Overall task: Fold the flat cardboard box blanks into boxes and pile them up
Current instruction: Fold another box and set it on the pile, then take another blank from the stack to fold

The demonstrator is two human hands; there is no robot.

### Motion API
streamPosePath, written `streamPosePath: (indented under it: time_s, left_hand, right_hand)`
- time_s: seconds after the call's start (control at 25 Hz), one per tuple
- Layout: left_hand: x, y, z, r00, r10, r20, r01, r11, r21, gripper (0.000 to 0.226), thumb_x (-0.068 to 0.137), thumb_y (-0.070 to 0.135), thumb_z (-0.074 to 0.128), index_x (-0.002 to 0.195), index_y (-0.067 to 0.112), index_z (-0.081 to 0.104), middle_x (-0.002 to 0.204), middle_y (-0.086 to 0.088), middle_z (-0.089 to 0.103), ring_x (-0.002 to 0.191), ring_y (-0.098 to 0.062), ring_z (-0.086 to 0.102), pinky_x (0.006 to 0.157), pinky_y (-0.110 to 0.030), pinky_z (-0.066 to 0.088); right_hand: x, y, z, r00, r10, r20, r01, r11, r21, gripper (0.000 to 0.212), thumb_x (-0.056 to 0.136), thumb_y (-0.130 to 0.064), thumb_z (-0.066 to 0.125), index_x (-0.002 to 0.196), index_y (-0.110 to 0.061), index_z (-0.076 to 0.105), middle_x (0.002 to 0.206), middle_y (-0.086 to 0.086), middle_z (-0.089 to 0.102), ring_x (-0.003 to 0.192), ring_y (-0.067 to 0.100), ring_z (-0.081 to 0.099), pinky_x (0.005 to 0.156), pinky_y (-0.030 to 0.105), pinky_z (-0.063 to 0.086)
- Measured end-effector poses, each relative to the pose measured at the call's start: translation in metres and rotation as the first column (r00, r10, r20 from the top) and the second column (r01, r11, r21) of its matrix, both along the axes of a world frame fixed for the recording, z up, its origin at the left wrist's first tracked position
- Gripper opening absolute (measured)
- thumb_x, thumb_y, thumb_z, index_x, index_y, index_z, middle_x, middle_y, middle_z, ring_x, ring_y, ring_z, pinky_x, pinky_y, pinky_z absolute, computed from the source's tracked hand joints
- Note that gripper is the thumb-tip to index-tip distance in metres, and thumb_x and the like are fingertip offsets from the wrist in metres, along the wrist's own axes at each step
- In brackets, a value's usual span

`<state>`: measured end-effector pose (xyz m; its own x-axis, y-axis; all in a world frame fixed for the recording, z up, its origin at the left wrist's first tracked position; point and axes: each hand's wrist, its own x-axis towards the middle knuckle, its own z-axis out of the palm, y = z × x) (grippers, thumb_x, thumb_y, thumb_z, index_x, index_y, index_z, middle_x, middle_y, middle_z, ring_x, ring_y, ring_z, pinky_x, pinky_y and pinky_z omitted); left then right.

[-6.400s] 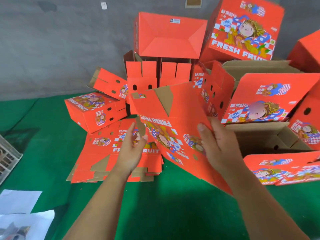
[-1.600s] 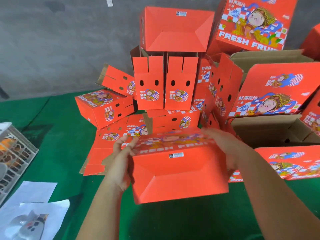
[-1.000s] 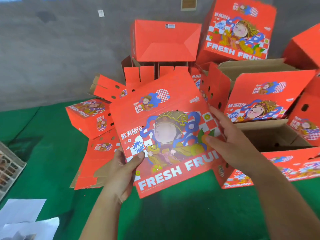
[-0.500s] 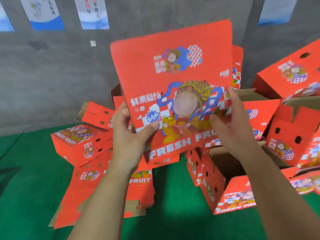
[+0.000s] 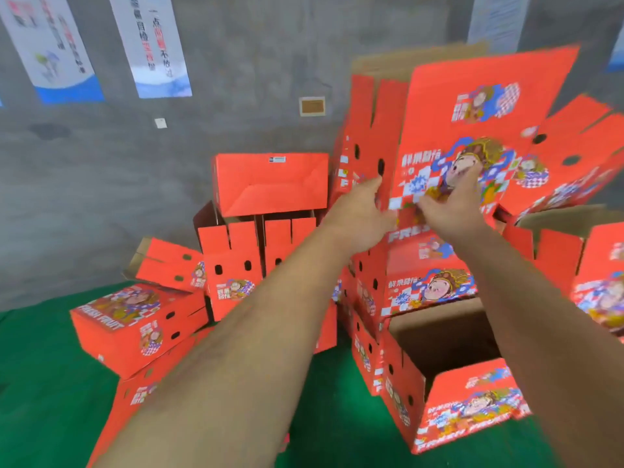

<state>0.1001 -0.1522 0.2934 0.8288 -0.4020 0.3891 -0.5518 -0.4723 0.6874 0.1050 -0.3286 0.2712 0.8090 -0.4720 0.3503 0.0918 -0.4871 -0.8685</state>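
Note:
A folded red fruit box (image 5: 479, 106) is up high at the right, against the top of the heap of folded boxes (image 5: 270, 184). Both my arms are stretched out to it. My left hand (image 5: 361, 211) holds its left corner edge, fingers along the side panel with the oval holes. My right hand (image 5: 452, 201) presses on the lower part of the printed front face, fingers pointing up. The frame is blurred, so finger detail is unclear. Flat red blanks (image 5: 135, 396) lie stacked on the green mat at the lower left, partly hidden by my left forearm.
A closed box (image 5: 135, 325) sits at the left on the green mat (image 5: 44, 383). An open-topped box (image 5: 449, 393) stands at the front right under my right arm. More boxes lean at the far right (image 5: 601, 292). A grey wall with posters (image 5: 155, 45) is behind.
I have opened a flat blank into a box, turned its printed face towards me, then lifted it up and to the right onto the heap. The camera has tilted up.

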Motion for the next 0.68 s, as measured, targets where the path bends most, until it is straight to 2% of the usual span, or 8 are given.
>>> streamPosePath:
  time_s: [0.04, 0.12, 0.2, 0.24, 0.36, 0.52, 0.6, 0.68]
  left_hand:
    - [0.004, -0.005, 0.001, 0.996, -0.048, -0.070, 0.045, 0.998, -0.043, 0.031, 0.098, 0.009, 0.062, 0.127, 0.018, 0.062, 0.110, -0.006, 0.069, 0.098, -0.020, 0.062, 0.091, -0.026, 0.054]
    - [0.006, -0.014, -0.002, 1.000, -0.005, -0.015, 0.003, 0.994, -0.109, 0.039, 0.099, 0.016, 0.062, 0.138, 0.018, 0.058, 0.108, 0.003, 0.068, 0.096, -0.013, 0.063, 0.081, -0.015, 0.049]
    - [0.004, -0.022, -0.015, 1.000, 0.009, 0.001, -0.009, 0.988, -0.156, 0.044, 0.099, 0.022, 0.061, 0.142, 0.020, 0.057, 0.126, 0.002, 0.067, 0.107, -0.014, 0.065, 0.087, -0.020, 0.049]
    - [0.002, -0.024, -0.021, 0.999, 0.006, -0.041, -0.014, 0.982, -0.189, 0.043, 0.099, 0.023, 0.061, 0.142, 0.020, 0.057, 0.131, 0.001, 0.065, 0.110, -0.012, 0.064, 0.087, -0.019, 0.048]
    - [-0.001, -0.023, -0.042, 0.989, -0.005, -0.146, -0.045, 0.941, -0.334, 0.039, 0.099, 0.018, 0.060, 0.138, 0.017, 0.062, 0.129, 0.003, 0.066, 0.100, -0.004, 0.063, 0.079, -0.014, 0.046]
    - [-0.009, 0.000, -0.072, 0.989, 0.016, -0.150, -0.086, 0.878, -0.470, 0.026, 0.101, 0.015, 0.060, 0.126, 0.015, 0.068, 0.111, 0.011, 0.069, 0.094, 0.011, 0.063, 0.088, -0.011, 0.047]
    - [-0.014, 0.019, -0.097, 0.975, 0.061, -0.215, -0.167, 0.839, -0.518, 0.023, 0.101, 0.012, 0.059, 0.120, 0.016, 0.070, 0.109, 0.008, 0.073, 0.094, 0.005, 0.066, 0.091, -0.018, 0.051]
    - [-0.021, 0.042, -0.130, 0.950, 0.140, -0.278, -0.274, 0.802, -0.531, 0.022, 0.100, 0.006, 0.058, 0.113, 0.017, 0.072, 0.105, 0.008, 0.075, 0.091, 0.005, 0.067, 0.085, -0.015, 0.051]
  right_hand:
    - [0.003, -0.006, -0.003, 0.999, 0.010, -0.030, -0.008, 0.998, 0.065, 0.082, 0.093, -0.014, 0.068, 0.158, -0.007, 0.019, 0.141, 0.011, 0.048, 0.129, 0.025, 0.049, 0.108, 0.035, 0.041]
    - [0.006, -0.008, -0.013, 0.997, -0.002, 0.081, -0.007, 0.994, 0.109, 0.058, 0.089, -0.006, 0.067, 0.139, -0.013, 0.038, 0.115, 0.004, 0.055, 0.101, 0.019, 0.057, 0.089, 0.030, 0.049]
    - [0.001, -0.001, -0.022, 0.983, 0.013, 0.181, -0.027, 0.996, 0.080, 0.067, 0.086, 0.000, 0.068, 0.145, -0.011, 0.038, 0.127, 0.007, 0.053, 0.112, 0.018, 0.057, 0.101, 0.029, 0.047]
    - [-0.002, 0.006, -0.024, 0.979, 0.042, 0.199, -0.054, 0.997, 0.057, 0.072, 0.086, 0.000, 0.068, 0.150, -0.010, 0.036, 0.137, 0.010, 0.050, 0.124, 0.022, 0.053, 0.109, 0.035, 0.044]
    - [-0.010, 0.024, -0.038, 0.964, 0.102, 0.245, -0.104, 0.995, -0.006, 0.074, 0.089, -0.001, 0.065, 0.156, -0.010, 0.034, 0.151, 0.008, 0.043, 0.142, 0.020, 0.041, 0.118, 0.046, 0.036]
    - [-0.024, 0.062, -0.076, 0.926, 0.130, 0.355, -0.151, 0.988, 0.033, 0.056, 0.093, -0.010, 0.061, 0.147, -0.016, 0.045, 0.144, 0.004, 0.049, 0.135, 0.020, 0.050, 0.111, 0.046, 0.045]
    - [-0.025, 0.090, -0.103, 0.927, 0.189, 0.322, -0.213, 0.976, 0.039, 0.052, 0.094, -0.008, 0.064, 0.141, -0.022, 0.047, 0.140, 0.000, 0.051, 0.133, 0.015, 0.051, 0.111, 0.040, 0.045]
    - [-0.023, 0.122, -0.135, 0.932, 0.302, 0.202, -0.303, 0.953, -0.025, 0.055, 0.093, -0.003, 0.065, 0.143, -0.020, 0.048, 0.138, -0.002, 0.050, 0.130, 0.002, 0.050, 0.111, 0.027, 0.041]
